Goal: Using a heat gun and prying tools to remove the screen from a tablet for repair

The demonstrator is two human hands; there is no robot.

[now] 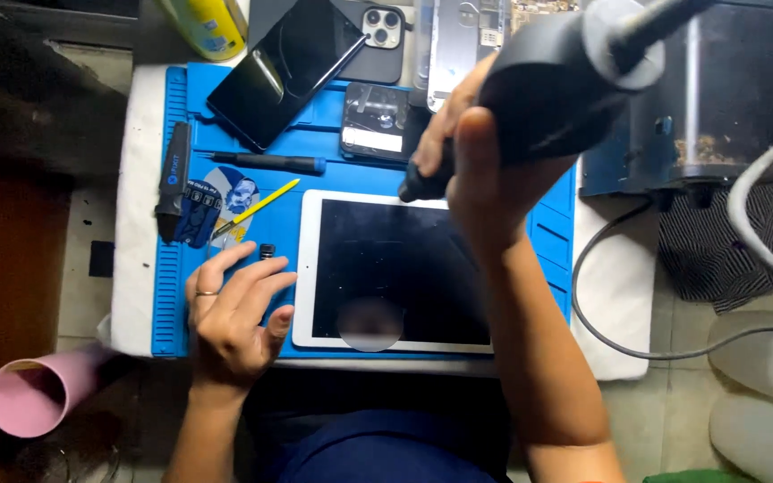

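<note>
A bulky dark-grey corded heat tool (547, 80) is gripped in the closed right hand (471, 152), nozzle over the white-framed tablet's (395, 268) top edge; the left hand (234, 313) rests open, empty, beside it; heating judged underway, steady sweeping judged needed.

White-framed tablet (395, 273) lies flat, dark screen up, on the blue mat near its front edge, long side across, a blurred round spot on the glass low and left of centre, while the dark hot-air gun (539, 85), nozzle down, hangs over its upper edge.
</note>
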